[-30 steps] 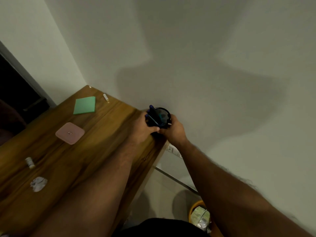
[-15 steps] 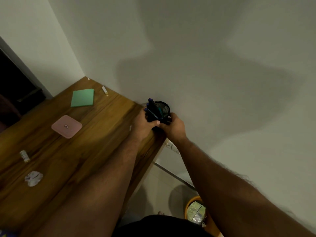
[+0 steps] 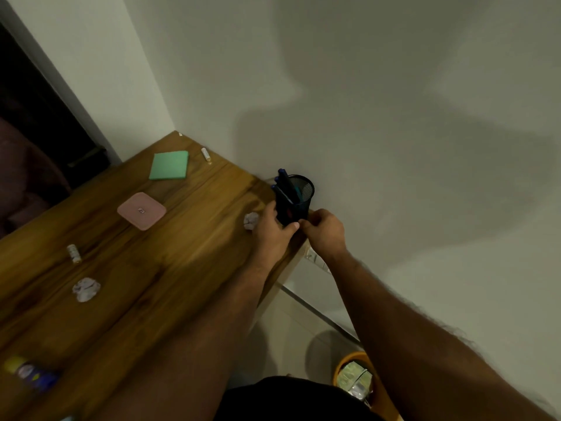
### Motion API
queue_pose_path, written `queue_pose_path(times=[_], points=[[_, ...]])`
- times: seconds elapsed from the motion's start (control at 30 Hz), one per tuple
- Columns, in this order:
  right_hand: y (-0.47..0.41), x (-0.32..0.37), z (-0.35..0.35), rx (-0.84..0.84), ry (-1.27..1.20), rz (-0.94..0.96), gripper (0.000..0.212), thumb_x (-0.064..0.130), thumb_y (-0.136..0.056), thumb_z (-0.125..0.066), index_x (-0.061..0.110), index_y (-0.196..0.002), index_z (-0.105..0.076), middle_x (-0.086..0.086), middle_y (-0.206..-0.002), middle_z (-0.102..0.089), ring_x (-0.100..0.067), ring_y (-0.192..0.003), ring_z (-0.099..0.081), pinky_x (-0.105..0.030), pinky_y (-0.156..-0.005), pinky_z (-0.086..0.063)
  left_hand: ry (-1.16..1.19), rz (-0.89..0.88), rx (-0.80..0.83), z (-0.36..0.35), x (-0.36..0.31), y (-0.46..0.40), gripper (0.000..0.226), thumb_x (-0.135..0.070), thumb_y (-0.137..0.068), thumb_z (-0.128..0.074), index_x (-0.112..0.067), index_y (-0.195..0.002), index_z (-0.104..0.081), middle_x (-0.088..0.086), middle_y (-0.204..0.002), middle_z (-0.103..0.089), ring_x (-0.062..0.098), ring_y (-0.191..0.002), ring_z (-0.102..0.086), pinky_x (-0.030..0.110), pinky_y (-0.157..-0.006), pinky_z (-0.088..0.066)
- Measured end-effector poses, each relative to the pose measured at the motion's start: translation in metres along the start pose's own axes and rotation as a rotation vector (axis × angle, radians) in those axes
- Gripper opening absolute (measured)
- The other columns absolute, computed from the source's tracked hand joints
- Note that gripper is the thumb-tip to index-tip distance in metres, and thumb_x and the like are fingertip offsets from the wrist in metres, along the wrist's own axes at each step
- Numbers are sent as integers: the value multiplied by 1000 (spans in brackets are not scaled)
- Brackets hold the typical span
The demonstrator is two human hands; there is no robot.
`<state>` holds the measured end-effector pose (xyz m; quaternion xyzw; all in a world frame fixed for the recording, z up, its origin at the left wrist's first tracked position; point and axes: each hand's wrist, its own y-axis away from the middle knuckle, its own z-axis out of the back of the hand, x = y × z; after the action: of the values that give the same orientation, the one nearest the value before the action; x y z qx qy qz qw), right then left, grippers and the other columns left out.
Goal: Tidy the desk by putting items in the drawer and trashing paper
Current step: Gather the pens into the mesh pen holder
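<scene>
A black mesh pen cup point(image 3: 299, 196) with dark blue pens point(image 3: 283, 185) stands at the wooden desk's point(image 3: 136, 268) right corner, against the wall. My left hand point(image 3: 271, 229) grips the cup's near side. My right hand point(image 3: 323, 230) has its fingers curled at the cup's base on the right; I cannot tell what they pinch. A crumpled paper ball point(image 3: 251, 220) lies just left of my left hand. A second paper ball point(image 3: 86, 289) lies nearer on the desk.
On the desk lie a green sticky-note pad point(image 3: 169, 165), a pink square box point(image 3: 141, 210), a small white tube point(image 3: 206, 154), a small roll point(image 3: 73, 253) and a blurred bottle point(image 3: 30, 372) at the near left. An orange bin point(image 3: 353, 379) with rubbish stands on the floor below.
The view has tilted, so the desk shows more. My hands stay at the pen cup. The paper ball beside my left hand has come into view.
</scene>
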<state>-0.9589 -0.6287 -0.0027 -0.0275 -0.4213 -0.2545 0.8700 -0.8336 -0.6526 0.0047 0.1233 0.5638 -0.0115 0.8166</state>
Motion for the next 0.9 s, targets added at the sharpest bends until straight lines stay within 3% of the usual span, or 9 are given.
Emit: queue_pose_path(times=[0.1,0.2,0.3,0.4,0.5,0.63,0.77,0.9], points=[[9,2,-4,21,1,30,16,32,-90,-64,16,-91,-62,3,-80,-62,-13,-73,-58,-19,-55,-39,-24,16,-6,6,2,12,76,-21,-86,-71,-14,-150,-30,10,-147,-44,23,-135,-42,38,-109,-40],[19,6,-13,46,1,80,14,30,-89,-63,16,-87,-65,1,-82,-66,-14,-75,-62,-23,-60,-45,-10,25,-16,15,6,22,74,-21,-86,-70,-13,-149,-32,11,-148,-41,25,-134,-43,41,-107,-44],[26,12,-23,82,-29,116,11,26,-88,-63,16,-86,-67,2,-81,-66,-15,-76,-62,-24,-64,-47,5,44,-51,28,11,30,71,-22,-86,-71,-15,-146,-35,10,-145,-44,23,-131,-45,35,-103,-45],[35,22,-34,115,-45,163,10,27,-88,-62,19,-83,-65,6,-77,-64,-13,-73,-61,-27,-65,-49,7,39,-104,43,16,42,68,-26,-83,-73,-17,-143,-40,7,-140,-50,20,-129,-48,41,-106,-45],[45,32,-44,172,-51,220,10,27,-90,-61,22,-81,-62,7,-76,-62,-8,-70,-57,-24,-59,-44,1,44,-147,60,24,53,63,-28,-82,-73,-20,-139,-46,3,-137,-54,14,-124,-51,40,-104,-46],[62,49,-62,258,-78,294,14,25,-94,-59,19,-81,-60,7,-70,-56,-5,-62,-51,-18,-53,-35,12,102,-201,89,33,65,61,-26,-86,-70,-19,-140,-44,4,-140,-52,15,-123,-51,28,-93,-46],[78,70,-86,320,-98,326,14,26,-92,-61,18,-81,-61,7,-68,-59,-8,-60,-52,-20,-50,-36,-23,128,-298,121,46,77,59,-31,-85,-70,-20,-138,-46,4,-138,-54,16,-122,-53,26,-89,-44],[92,90,-112,379,-121,322,16,27,-90,-64,21,-76,-59,4,-71,-62,-12,-65,-57,-25,-59,-44,-50,171,-361,156,59,91,58,-35,-87,-68,-21,-138,-46,4,-139,-53,18,-123,-52,31,-95,-45]])
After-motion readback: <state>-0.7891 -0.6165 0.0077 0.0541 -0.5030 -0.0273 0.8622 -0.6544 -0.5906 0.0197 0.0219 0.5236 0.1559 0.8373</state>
